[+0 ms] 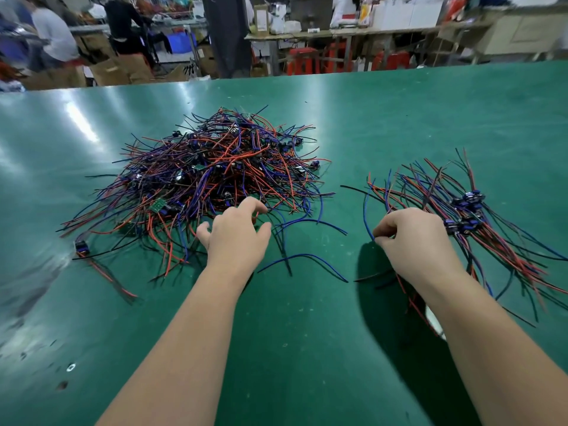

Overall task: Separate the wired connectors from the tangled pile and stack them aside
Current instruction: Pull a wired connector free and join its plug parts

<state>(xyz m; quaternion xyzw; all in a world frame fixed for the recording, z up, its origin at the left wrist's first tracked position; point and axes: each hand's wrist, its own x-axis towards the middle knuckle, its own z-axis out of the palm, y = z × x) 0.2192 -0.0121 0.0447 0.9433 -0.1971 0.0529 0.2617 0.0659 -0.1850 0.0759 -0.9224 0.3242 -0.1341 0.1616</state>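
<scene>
A tangled pile point(215, 170) of red, blue and black wired connectors lies at the middle of the green table point(292, 333). A sorted stack point(467, 216) of connectors lies to the right, its dark blue plugs bunched together. My left hand point(236, 238) hovers at the pile's near edge, fingers spread and loosely bent, holding nothing. At the stack's left edge my right hand point(412, 238) pinches a blue wire between thumb and fingers. Part of the stack is hidden under my right forearm.
A lone connector point(82, 248) with trailing wires lies at the left. Loose blue wires point(304, 259) lie between my hands. Behind the table's far edge are cardboard boxes point(123, 72), workbenches and people at the back left.
</scene>
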